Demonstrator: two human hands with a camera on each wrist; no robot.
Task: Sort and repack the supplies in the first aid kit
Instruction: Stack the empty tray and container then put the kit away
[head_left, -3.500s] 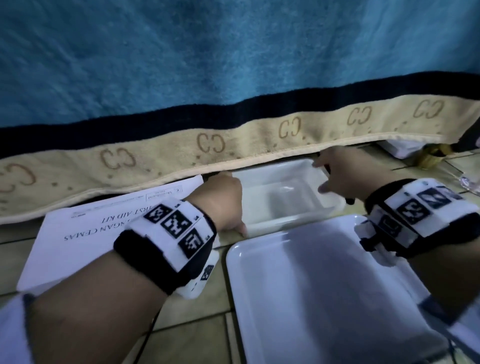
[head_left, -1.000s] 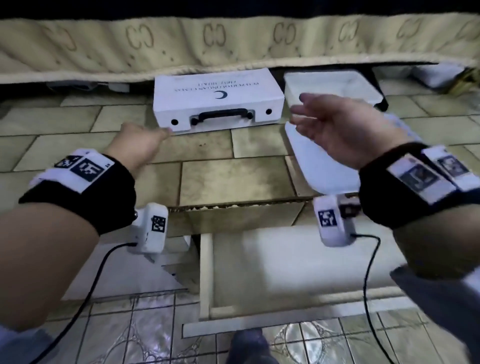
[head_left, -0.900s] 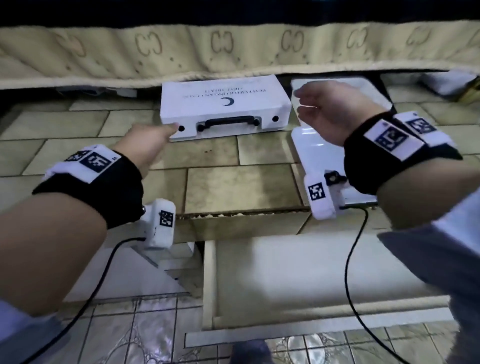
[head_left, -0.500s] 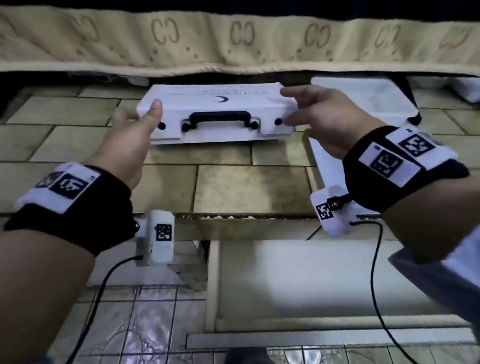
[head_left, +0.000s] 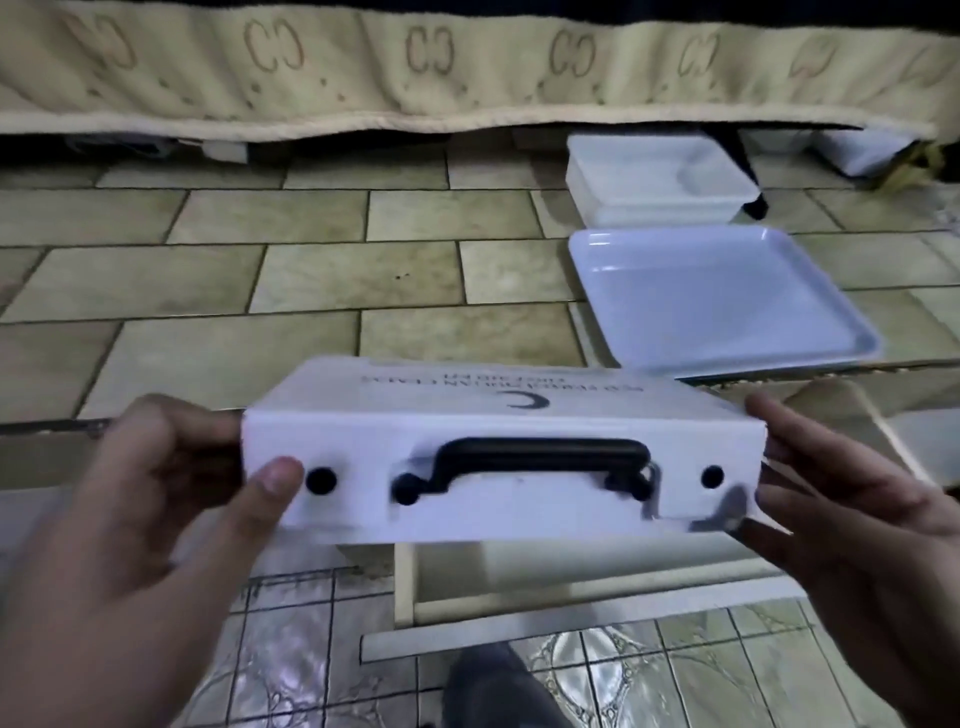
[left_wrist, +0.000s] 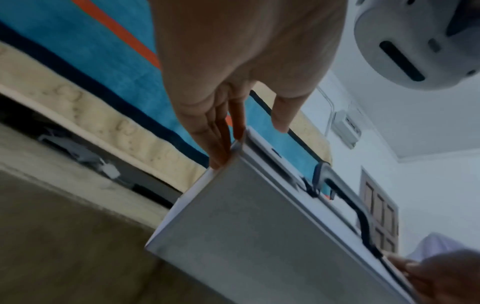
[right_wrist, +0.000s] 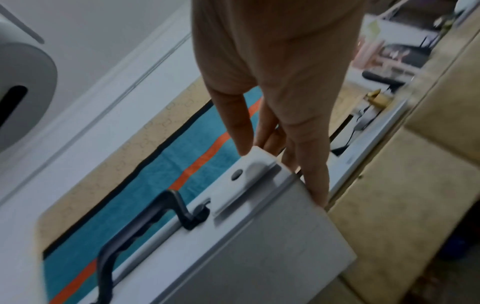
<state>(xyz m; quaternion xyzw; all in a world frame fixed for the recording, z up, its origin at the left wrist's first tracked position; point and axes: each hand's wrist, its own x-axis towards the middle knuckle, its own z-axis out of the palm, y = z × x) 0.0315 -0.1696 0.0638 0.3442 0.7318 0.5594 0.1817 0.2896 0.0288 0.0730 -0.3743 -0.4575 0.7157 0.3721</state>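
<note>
Holding: both hands are carrying a white kit (head_left: 498, 457) in the air above the tiled floor (head_left: 311, 291), its lid shut.
Left hand (head_left: 171, 499): is gripping the kit's left end, thumb pressing on the front face beside a black stud (head_left: 320, 480), fingers reaching round the far side; in the left wrist view the fingertips (left_wrist: 221, 148) are lying along the kit's corner edge.
Right hand (head_left: 852, 514): is gripping the kit's right end, fingers spreading along the side; in the right wrist view the thumb is resting on the front corner and the long fingers (right_wrist: 311, 164) are running down the end wall.
Kit: is sitting level between the two hands, front face turning toward the camera; a black handle (head_left: 519, 462) is lying flat against that face, with one stud at each side.
Lid print: a crescent mark (head_left: 522, 401) and lines of text are appearing upside down and blurred, so the words cannot be read.
Tray (head_left: 717, 301): is lying flat on the floor, up and right of the kit and well apart from it.
Tub (head_left: 660, 182): is standing just behind the tray, near the hanging edge of a beige cloth (head_left: 467, 67).
Cloth: is draping down across the top of the head view, patterned with paired letters.
Motion blur: is softening the kit's edges in all three views.
</note>
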